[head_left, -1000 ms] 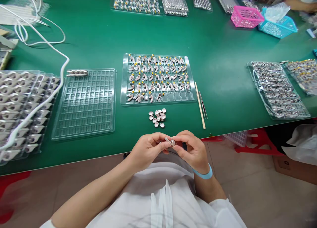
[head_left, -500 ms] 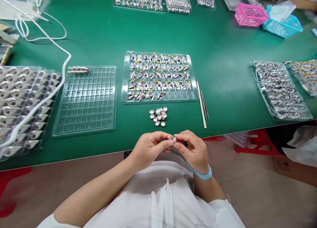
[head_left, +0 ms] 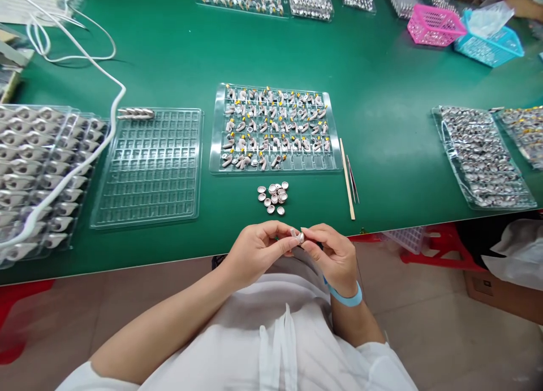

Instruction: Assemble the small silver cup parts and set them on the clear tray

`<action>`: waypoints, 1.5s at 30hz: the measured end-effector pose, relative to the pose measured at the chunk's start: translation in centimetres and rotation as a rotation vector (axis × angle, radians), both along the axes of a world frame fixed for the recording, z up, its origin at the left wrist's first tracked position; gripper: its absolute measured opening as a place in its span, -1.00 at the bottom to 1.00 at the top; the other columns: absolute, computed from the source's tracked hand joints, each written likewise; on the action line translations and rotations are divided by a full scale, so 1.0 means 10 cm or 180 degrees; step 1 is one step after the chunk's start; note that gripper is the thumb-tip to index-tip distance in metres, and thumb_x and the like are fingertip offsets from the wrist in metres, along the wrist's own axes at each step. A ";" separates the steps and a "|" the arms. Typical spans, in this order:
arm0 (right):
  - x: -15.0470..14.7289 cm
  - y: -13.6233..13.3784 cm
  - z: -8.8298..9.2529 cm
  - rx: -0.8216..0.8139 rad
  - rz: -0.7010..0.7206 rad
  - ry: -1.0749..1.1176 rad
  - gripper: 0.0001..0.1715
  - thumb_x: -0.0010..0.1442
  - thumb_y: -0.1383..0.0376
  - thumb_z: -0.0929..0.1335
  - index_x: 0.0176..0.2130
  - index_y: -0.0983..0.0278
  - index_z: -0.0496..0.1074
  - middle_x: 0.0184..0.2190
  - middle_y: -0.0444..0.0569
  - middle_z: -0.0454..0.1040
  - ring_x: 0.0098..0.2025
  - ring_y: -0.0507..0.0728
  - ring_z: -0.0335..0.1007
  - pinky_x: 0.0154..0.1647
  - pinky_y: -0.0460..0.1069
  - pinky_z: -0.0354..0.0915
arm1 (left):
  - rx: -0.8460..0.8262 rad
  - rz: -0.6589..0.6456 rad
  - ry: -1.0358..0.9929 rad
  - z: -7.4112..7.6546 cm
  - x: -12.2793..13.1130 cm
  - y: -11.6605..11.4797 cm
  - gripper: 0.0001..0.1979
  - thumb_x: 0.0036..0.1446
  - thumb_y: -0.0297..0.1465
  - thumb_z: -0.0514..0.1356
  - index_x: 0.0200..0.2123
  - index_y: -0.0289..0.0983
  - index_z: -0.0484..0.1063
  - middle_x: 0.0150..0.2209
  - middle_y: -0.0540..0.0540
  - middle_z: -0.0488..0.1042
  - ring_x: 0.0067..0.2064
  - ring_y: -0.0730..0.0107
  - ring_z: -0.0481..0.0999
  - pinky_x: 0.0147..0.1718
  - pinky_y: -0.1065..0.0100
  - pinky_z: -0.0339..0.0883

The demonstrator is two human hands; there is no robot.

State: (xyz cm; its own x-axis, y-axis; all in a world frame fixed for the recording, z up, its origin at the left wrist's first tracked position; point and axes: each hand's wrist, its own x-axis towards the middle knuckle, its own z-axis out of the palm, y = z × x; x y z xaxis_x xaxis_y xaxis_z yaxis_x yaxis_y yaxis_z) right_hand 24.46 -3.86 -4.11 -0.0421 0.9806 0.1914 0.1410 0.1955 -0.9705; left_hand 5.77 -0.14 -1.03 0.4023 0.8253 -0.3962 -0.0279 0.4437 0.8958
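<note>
My left hand (head_left: 262,250) pinches a small grey stem-shaped part (head_left: 294,232) between thumb and fingers, just over the table's front edge. Against it, my right hand (head_left: 332,256) grips a small round silver cap (head_left: 301,237) with thumb and forefinger. The two pieces touch, or nearly so; the fingertips hide where they meet. Beyond my hands lies a loose pile of small round metal caps (head_left: 274,198). Behind that pile sits a clear tray (head_left: 309,163) holding rows of grey curved parts with yellow tips.
Right of the tray lie a wooden stick (head_left: 347,179) and tweezers (head_left: 353,180). A clear compartment tray (head_left: 148,193) and stacked trays of grey parts (head_left: 25,167) stand left, crossed by a white cable (head_left: 97,150). Pink (head_left: 435,26) and blue baskets (head_left: 487,46) stand far right.
The round cap between my fingers has turned slightly and shows more of its shiny side. Both hands stay close together; the whole view has shifted a little.
</note>
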 end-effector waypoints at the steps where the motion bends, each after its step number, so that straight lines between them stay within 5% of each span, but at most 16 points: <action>1: 0.00 -0.01 -0.01 -0.0038 -0.0023 0.0049 -0.64 0.20 0.44 0.44 -0.05 0.09 0.57 -0.23 -0.04 0.58 -0.22 0.10 0.49 -0.25 0.01 0.43 | -0.0004 0.0038 -0.0008 0.01 0.00 0.00 -0.84 0.10 -0.32 0.36 -0.32 -0.31 0.60 -0.33 -0.07 0.61 -0.38 0.47 0.53 -0.31 0.45 0.47; 15: -0.06 0.01 -0.03 -0.0242 0.0028 0.0462 -0.68 0.20 0.42 0.44 -0.08 0.07 0.53 -0.21 -0.07 0.49 -0.19 0.08 0.44 -0.24 -0.02 0.43 | -0.0142 0.0075 -0.0276 0.02 0.03 0.00 -0.82 0.07 -0.32 0.37 -0.36 -0.33 0.54 -0.41 -0.03 0.54 -0.40 0.46 0.49 -0.31 0.40 0.47; 22: -0.04 -0.01 0.00 -0.0082 -0.0029 0.0140 -0.69 0.20 0.43 0.43 -0.09 0.10 0.54 -0.24 -0.06 0.52 -0.20 0.10 0.45 -0.26 0.00 0.41 | -0.0179 -0.0017 -0.0412 0.03 0.02 0.01 -0.80 0.09 -0.33 0.37 -0.26 -0.34 0.55 -0.30 -0.09 0.57 -0.34 0.44 0.50 -0.33 0.42 0.46; 31: -0.05 -0.04 -0.05 0.0207 -0.0075 -0.0118 -0.61 0.17 0.46 0.43 -0.04 0.10 0.52 -0.21 -0.04 0.54 -0.27 0.10 0.47 -0.22 0.05 0.46 | -0.0317 0.0000 -0.0465 0.05 0.01 0.01 -0.81 0.07 -0.33 0.38 -0.35 -0.34 0.52 -0.42 -0.03 0.54 -0.41 0.48 0.48 -0.33 0.41 0.44; 45: -0.11 -0.08 -0.15 0.0101 -0.0470 0.0340 -0.78 0.19 0.34 0.43 -0.13 0.13 0.56 -0.30 -0.03 0.56 -0.28 0.12 0.49 -0.36 0.00 0.47 | -0.0411 0.0169 -0.0409 0.13 0.12 0.02 -0.77 0.03 -0.32 0.36 -0.45 -0.34 0.42 -0.53 0.00 0.49 -0.47 0.47 0.47 -0.40 0.42 0.41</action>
State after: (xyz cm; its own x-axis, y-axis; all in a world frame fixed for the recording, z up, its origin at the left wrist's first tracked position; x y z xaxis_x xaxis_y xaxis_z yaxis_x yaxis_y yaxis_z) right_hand 23.34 -4.63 -5.63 0.1240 0.9680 0.2181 0.0670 0.2111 -0.9752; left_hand 7.02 0.04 0.24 0.4137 0.7923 -0.4484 -0.1650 0.5496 0.8190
